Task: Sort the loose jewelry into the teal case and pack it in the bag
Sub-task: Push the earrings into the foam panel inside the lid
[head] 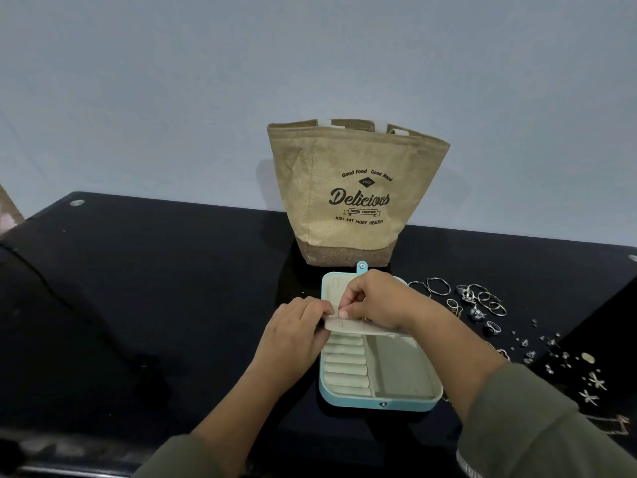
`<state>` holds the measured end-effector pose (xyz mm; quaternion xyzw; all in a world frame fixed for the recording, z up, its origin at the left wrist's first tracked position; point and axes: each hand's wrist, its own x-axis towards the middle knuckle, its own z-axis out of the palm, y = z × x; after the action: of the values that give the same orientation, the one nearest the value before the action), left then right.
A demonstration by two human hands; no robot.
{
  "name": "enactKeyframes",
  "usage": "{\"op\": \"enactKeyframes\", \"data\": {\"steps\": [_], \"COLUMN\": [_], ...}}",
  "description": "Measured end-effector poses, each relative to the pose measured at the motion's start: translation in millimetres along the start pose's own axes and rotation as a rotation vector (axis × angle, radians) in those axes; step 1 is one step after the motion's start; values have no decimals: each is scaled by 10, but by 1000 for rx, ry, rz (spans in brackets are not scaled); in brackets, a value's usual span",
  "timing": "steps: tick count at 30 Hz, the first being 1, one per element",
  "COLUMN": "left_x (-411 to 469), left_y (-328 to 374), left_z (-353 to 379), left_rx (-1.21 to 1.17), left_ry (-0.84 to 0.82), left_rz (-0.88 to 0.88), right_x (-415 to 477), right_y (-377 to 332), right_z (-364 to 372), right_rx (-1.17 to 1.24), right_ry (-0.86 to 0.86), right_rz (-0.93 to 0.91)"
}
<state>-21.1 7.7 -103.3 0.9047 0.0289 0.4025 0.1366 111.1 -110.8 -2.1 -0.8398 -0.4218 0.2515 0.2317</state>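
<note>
Pinching the flap [358, 328] of the teal case [379, 404], left hand [297, 324] and right hand [377, 298] might jerk it into loose jewelry [477, 311].

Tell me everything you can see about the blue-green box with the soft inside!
The teal case lies open on the black table, just in front of the bag. Its smooth teal shell has a snap tab at the far end. Inside looks soft and cream: ring rolls on the left, an open compartment on the right. The left hand holds its cream flap across the middle; the right hand pinches the flap's top edge.
</note>
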Motion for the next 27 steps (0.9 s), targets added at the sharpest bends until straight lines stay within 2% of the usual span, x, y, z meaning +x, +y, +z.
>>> {"op": "enactKeyframes", "data": {"steps": [5,11,17,27], "left_x": [-4,2,8,23], "left_y": [-5,0,13,-47], "left_z": [0,-13,-11,3], "left_rx": [5,-12,-20,-49], "left_ry": [-29,-42,-29,-93], "left_rz": [-2,-2,10,29], "right_x": [-110,-477,-578,-449], "right_y": [32,4,27,27], "right_z": [-75,-105,83,85], "right_rx": [-102,-222,-545,-506], "right_ry": [-1,-10,76,92], "right_rz": [10,-68,-236,-231]}}
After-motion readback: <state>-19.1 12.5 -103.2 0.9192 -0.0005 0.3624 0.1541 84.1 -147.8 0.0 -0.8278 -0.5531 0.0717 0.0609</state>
